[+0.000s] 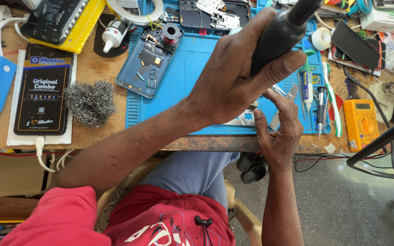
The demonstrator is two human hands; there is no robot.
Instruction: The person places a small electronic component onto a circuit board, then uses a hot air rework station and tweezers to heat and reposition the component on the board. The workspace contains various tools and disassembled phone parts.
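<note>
Red cloth of the person's shirt point(160, 223) fills the bottom of the view, with a blue-clad knee point(192, 171) above it, pressed up to the front edge of the wooden desk point(96, 68). From the red sleeve at seven o'clock the left arm runs up across the desk to the left hand point(238, 73), whose grip is wrapped tight around a thick black tool handle point(281, 34) that leans away toward one o'clock; the tool's working end cannot be seen. Below it, at about four o'clock of that fist, the right hand point(279, 130) rests at the front edge of the blue work mat point(192, 77), its grip narrow, thumb and fingers pinched on metal tweezers point(284, 98) whose tips point up toward the left hand. A pale flat part point(242, 120) lies on the mat just under the left wrist, mostly hidden. At ten o'clock of the left hand an opened blue phone shell point(149, 61) lies on the mat. Off the mat, toward nine o'clock, sits a wad of steel wool point(90, 102), and beyond it a black box point(44, 89). At three o'clock of the right hand lie a toothbrush point(331, 98) and, past it, an orange meter point(361, 123).
</note>
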